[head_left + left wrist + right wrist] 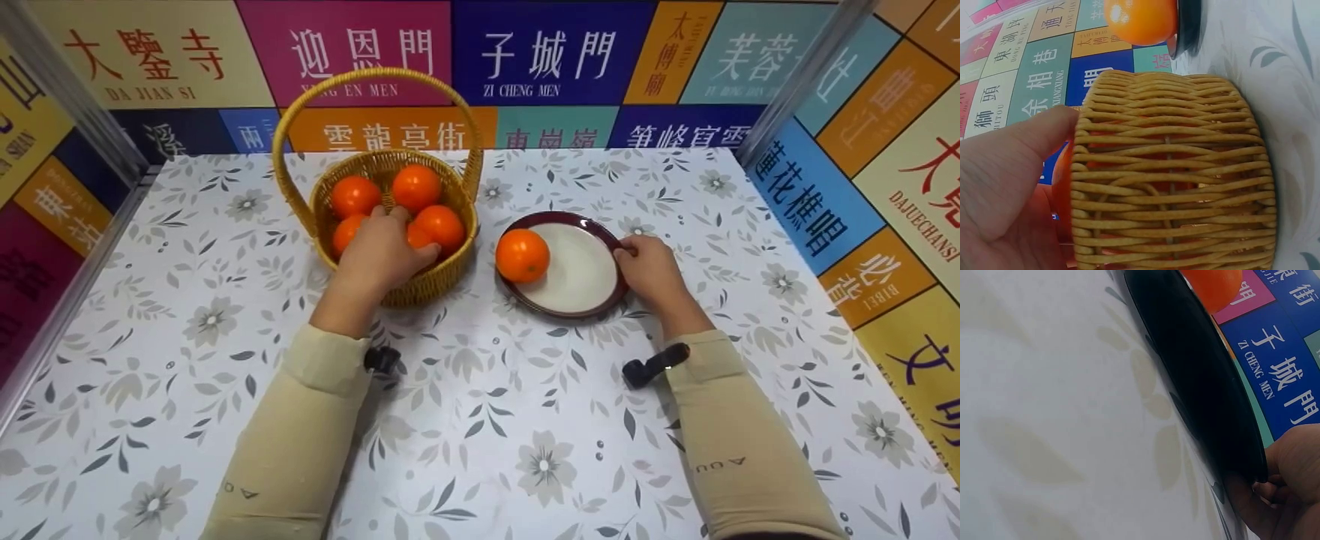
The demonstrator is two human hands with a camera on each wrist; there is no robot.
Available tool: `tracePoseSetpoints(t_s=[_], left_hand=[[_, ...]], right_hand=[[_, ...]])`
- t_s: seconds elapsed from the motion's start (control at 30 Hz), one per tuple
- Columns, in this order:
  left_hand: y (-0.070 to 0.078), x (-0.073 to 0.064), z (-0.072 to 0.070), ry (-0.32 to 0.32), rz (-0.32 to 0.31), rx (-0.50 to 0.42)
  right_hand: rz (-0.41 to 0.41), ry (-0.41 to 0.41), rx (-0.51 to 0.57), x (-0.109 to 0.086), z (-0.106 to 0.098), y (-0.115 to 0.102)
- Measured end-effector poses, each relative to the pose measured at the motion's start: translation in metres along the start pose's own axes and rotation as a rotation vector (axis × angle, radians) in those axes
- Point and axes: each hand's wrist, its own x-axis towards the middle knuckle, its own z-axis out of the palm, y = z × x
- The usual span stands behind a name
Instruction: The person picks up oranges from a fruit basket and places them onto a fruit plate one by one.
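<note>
A wicker basket point(429, 283) with a tall arched handle holds several oranges point(416, 188). Down inside its near side is my left hand point(384, 247), thumb and fingers curved round one orange point(418, 235) that is mostly hidden under it. In the left wrist view the woven wall point(1174, 169) covers much of the fruit, and the thumb point(1053, 129) comes up to the rim. To the right, a white plate point(577, 266) with a dark red-brown rim carries a single orange point(523, 256) on its left side. My right hand point(651, 268) pinches the plate's right edge.
A white tablecloth point(480, 450) with grey flowers and leaves covers the table. Colourful panels point(547, 52) with large characters stand behind and along both sides. The basket handle point(281, 150) arches high above the fruit. Small dark cameras point(382, 360) sit on both wrists.
</note>
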Motion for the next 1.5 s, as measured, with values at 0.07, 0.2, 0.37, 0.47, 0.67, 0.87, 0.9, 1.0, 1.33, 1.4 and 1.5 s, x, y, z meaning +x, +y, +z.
tracePoseSetpoints(t_s=[0.07,0.2,0.37,0.47,0.67,0.87,0.9,1.0,1.33,1.4,1.5], left_hand=[[0.001,-0.001,-0.001,0.024,0.019,0.005],[0.003,-0.004,-0.003,0.065,0.04,0.001],[0.008,-0.006,-0.005,0.097,0.039,-0.017],[0.011,-0.006,-0.006,0.123,0.052,-0.016],[0.016,-0.008,-0.006,0.189,0.1,-0.021],[0.023,-0.012,-0.003,0.238,0.126,-0.06],[0.024,-0.012,-0.003,0.241,0.128,-0.065],[0.028,-0.015,-0.003,0.245,0.131,-0.077],[0.046,-0.026,0.005,0.248,0.225,-0.111],[0.05,-0.028,0.008,0.244,0.238,-0.11],[0.055,-0.031,0.013,0.232,0.265,-0.113]], right_hand=[[-0.005,0.002,-0.001,-0.001,0.0,0.0],[-0.01,0.009,-0.012,-0.001,0.0,0.001],[-0.003,0.006,-0.017,-0.001,0.0,0.0],[-0.001,0.005,-0.008,-0.001,0.001,0.0],[-0.009,0.006,-0.003,-0.001,0.001,0.001],[0.003,-0.006,0.008,0.0,0.0,0.0],[0.006,-0.007,0.01,0.0,0.0,0.0],[-0.001,-0.002,0.008,0.0,0.001,0.0],[-0.001,0.011,0.005,0.0,0.002,0.002],[0.0,0.007,0.005,0.001,0.002,0.001],[0.001,0.008,0.004,0.001,0.002,0.0]])
